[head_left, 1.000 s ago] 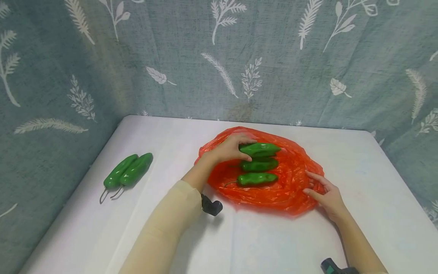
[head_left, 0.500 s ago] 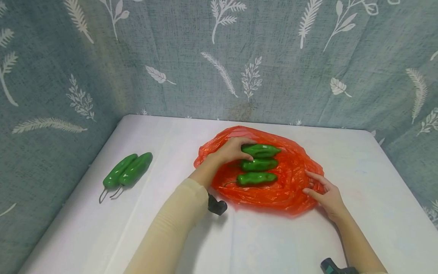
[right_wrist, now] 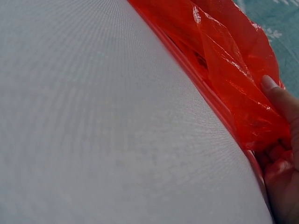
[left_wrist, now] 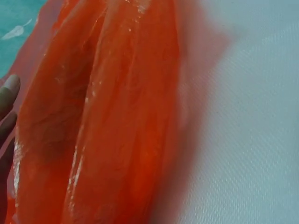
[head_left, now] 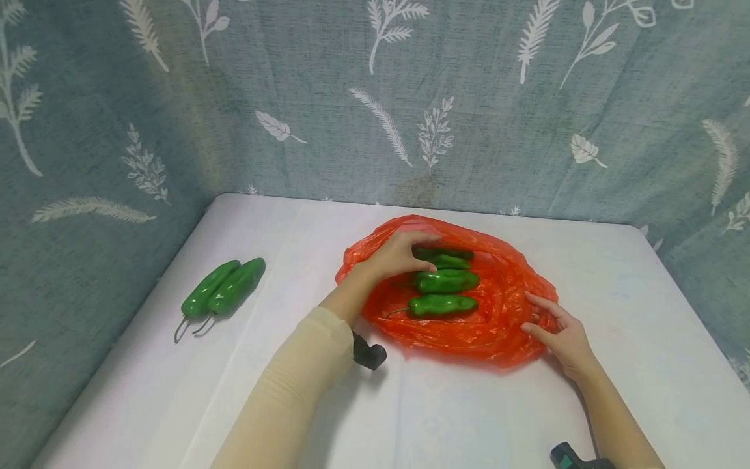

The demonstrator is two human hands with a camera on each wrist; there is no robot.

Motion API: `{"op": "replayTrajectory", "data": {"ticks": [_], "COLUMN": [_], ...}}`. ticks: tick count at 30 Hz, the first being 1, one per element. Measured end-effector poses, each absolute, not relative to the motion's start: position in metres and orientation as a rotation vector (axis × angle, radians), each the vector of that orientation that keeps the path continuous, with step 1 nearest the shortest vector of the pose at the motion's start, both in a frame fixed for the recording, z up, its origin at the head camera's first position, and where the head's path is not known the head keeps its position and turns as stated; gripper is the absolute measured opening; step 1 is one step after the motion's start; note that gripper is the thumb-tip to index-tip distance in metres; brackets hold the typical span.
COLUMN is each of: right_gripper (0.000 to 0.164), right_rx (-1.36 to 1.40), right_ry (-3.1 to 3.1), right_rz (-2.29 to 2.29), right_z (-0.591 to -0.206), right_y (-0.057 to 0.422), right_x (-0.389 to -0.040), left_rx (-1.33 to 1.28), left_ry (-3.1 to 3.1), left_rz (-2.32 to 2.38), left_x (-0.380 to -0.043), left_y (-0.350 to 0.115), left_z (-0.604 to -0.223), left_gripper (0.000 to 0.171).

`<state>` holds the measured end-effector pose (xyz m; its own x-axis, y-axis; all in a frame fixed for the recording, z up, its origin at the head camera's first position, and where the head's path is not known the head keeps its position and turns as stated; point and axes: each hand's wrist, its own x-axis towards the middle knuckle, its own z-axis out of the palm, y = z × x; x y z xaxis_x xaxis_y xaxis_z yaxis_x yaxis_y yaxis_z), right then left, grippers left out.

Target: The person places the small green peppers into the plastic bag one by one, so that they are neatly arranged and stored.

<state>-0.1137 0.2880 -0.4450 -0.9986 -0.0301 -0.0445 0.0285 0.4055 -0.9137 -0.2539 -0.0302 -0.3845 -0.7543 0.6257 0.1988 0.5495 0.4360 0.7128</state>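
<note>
Four long green peppers (head_left: 446, 281) lie in a red plastic bag (head_left: 498, 332), side by side, one behind the other. The nearest one shows its whole body, and its thin stem points to the left side. The next one is just behind it. The two at the back are partly covered by the left hand (head_left: 401, 253), and the one farthest back looks darker. The left hand is over the left ends of those back peppers. Its thumb and fingers are spread apart, with green showing in between; I cannot tell if they touch a pepper. The right hand (head_left: 564, 333) is at the right end of the bag. It pinches the edge of the bag, with the thumb on top and the other fingers tucked under the plastic. The bag is thin, shiny and full of wrinkles, and its edges stand up a bit around the peppers.

The bag sits on a white bench (head_left: 146, 417). Well apart from it, on the left side, two more green peppers (head_left: 237, 286) lie touching, with their stems toward the person. A cream sleeve (head_left: 293, 384) covers the left arm. Behind the bench hangs a gray-green cloth (head_left: 328, 130) with white leaves on it.
</note>
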Motion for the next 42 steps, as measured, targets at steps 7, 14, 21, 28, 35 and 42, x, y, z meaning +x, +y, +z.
{"op": "replayTrajectory", "data": {"ticks": [7, 14, 21, 28, 35, 42], "right_gripper": [0.057, 0.056, 0.058, 0.057, 0.057, 0.058], "right_rx": [-0.022, -0.037, 0.003, -0.006, -0.001, 0.005], "right_ry": [2.592, 2.575, 2.583, 2.578, 2.563, 2.554], "right_rz": [-1.706, -1.736, -1.707, -1.714, -1.721, -1.735], "right_z": [-0.446, -0.447, -0.446, -0.445, -0.442, -0.442], "right_y": [0.289, 0.288, 0.288, 0.289, 0.289, 0.289], "right_x": [-0.113, -0.114, -0.113, -0.114, -0.113, -0.112], "left_rx": [0.996, 0.917, 0.906, 0.837, 0.865, 0.865], "left_ry": [2.477, 2.417, 2.318, 2.330, 2.376, 2.446], "left_rz": [1.291, 1.394, 1.500, 1.554, 1.534, 1.553], "left_x": [-0.248, -0.238, -0.231, -0.219, -0.205, -0.190], "left_y": [-0.037, -0.052, -0.065, -0.082, -0.103, -0.121], "left_z": [-0.377, -0.370, -0.369, -0.364, -0.360, -0.361], "left_gripper": [0.067, 0.072, 0.075, 0.074, 0.073, 0.070]}}
